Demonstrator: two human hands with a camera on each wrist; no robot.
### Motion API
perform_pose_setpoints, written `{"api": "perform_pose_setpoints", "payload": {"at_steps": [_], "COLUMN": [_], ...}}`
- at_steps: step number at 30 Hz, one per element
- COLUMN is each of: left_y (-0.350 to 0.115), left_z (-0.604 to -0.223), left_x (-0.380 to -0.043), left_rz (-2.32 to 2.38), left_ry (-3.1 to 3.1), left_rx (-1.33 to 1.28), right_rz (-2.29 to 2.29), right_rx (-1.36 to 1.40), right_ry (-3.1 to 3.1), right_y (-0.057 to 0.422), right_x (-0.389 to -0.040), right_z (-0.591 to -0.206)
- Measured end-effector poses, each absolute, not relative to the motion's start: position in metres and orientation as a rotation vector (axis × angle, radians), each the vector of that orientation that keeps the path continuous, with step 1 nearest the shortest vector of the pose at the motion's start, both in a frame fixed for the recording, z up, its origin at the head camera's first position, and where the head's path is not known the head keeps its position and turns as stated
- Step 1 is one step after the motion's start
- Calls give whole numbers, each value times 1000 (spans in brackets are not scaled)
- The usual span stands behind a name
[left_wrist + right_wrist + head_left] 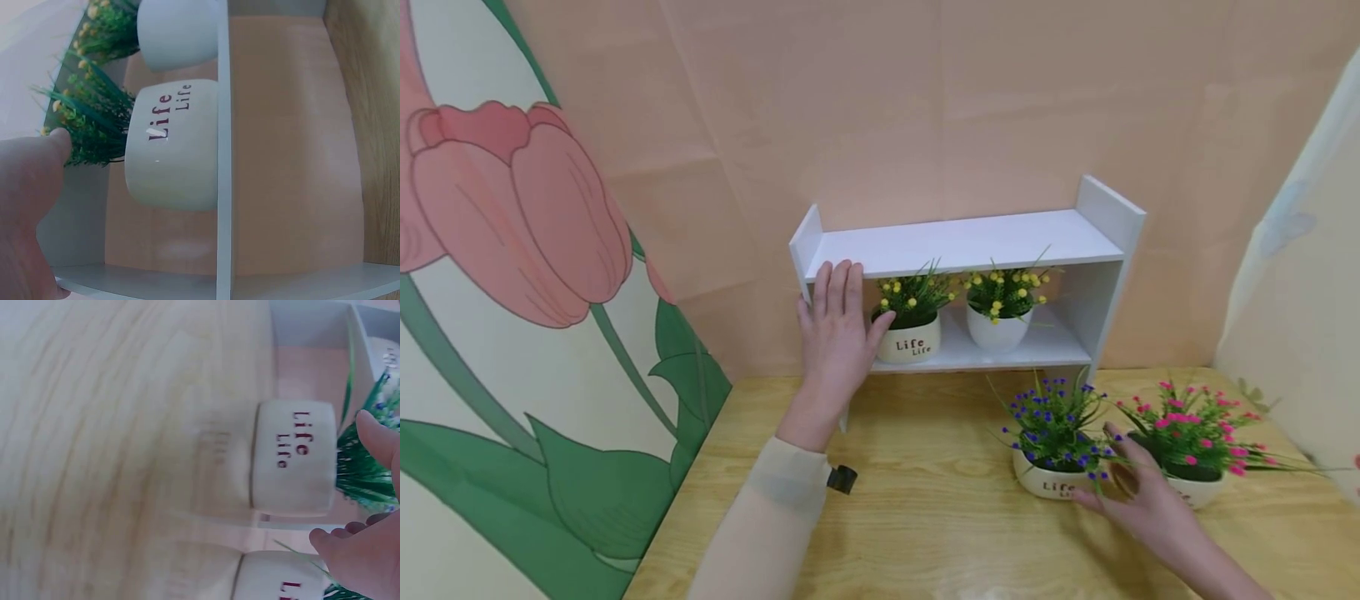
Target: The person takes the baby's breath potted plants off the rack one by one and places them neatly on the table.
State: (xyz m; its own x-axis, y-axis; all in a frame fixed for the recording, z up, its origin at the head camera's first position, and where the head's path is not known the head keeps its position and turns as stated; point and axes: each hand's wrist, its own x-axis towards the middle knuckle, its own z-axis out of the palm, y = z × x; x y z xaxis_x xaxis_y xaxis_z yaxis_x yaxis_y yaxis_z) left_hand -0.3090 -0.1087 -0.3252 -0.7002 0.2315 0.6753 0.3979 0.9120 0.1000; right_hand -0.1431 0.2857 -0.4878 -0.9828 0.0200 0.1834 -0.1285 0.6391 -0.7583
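A white two-tier shelf (970, 242) stands against the back wall. My left hand (837, 333) rests with fairly straight fingers on the front edge of its top board, near the left end. Below that board are an oval pot with yellow flowers (910, 342), marked "Life", and a rounder white pot with yellow flowers (1000, 329). On the table, my right hand (1142, 492) is spread at the right side of a blue-flowered pot (1048, 482), thumb in front. Whether it touches the pot I cannot tell. A pink-flowered pot (1202, 492) stands just right, partly behind that hand.
The wooden table (910, 500) extends in front of the shelf. A wall printed with a large tulip (520, 208) rises at the left, and a pale wall (1300, 333) stands at the right. Long grass blades stick out sideways from the pots.
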Motion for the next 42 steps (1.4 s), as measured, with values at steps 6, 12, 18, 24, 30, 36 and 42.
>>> {"api": "perform_pose_setpoints", "payload": {"at_steps": [6, 12, 18, 24, 30, 36, 42], "left_y": [-108, -108, -109, -109, -109, -109, -108], "left_z": [-326, -327, -326, -326, -326, -327, -327], "left_x": [-310, -310, -311, -310, -310, -311, -310], "left_rz": [-304, -310, -308, -306, -309, -317, -312], "left_ry": [-2370, -2365, -2360, -2375, -2368, -2356, -2362], "left_rx": [-449, -443, -436, -439, -439, -444, -442], "right_rz": [1247, 1167, 1082, 945, 833, 529, 288], "right_rx": [187, 292, 334, 334, 375, 454, 625], "right_ry": [-2572, -2513, -2484, -2460, -2421, -2335, -2150], "right_y": [285, 291, 291, 286, 283, 283, 280], "right_x": [-131, -122, -118, -119, -128, -142, -164], "right_z": [-477, -466, -449, -428, -407, -387, -366]}}
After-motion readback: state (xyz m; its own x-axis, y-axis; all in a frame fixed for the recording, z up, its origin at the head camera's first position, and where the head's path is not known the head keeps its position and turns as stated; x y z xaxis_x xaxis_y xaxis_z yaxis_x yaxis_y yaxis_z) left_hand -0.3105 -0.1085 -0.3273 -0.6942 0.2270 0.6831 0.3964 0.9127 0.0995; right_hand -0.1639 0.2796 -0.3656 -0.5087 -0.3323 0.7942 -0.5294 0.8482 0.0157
